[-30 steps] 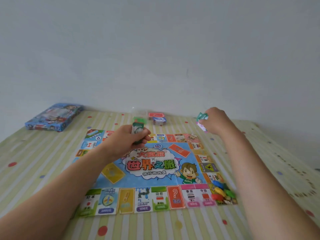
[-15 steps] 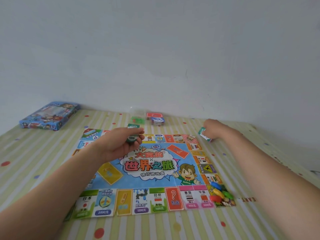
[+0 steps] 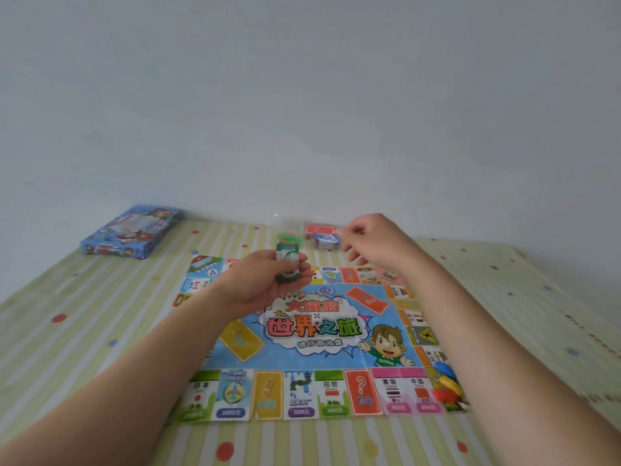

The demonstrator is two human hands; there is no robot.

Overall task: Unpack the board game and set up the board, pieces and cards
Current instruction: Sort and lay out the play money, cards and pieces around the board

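Observation:
The colourful game board (image 3: 312, 331) lies flat on the striped cloth. My left hand (image 3: 262, 287) hovers over the board's far left part and grips a small green stack of cards (image 3: 287, 264) upright between thumb and fingers. My right hand (image 3: 366, 240) is raised over the board's far edge, blurred, its fingers loosely curled with nothing in them. Just left of it, a red-topped card stack (image 3: 319, 229) and a blue-and-white stack (image 3: 327, 243) sit behind the board. Several coloured playing pieces (image 3: 445, 385) lie on the board's near right corner, partly hidden by my right forearm.
The blue game box (image 3: 131, 232) lies at the far left by the wall. A green item (image 3: 286, 237) sits behind the board, beyond my left hand. The striped, dotted cloth (image 3: 84, 331) covers the whole surface, which ends at the pale wall.
My right hand set its card down right of the board, then lifted and swung left toward the stacks, now empty. My left hand kept hold of the green stack and raised it slightly.

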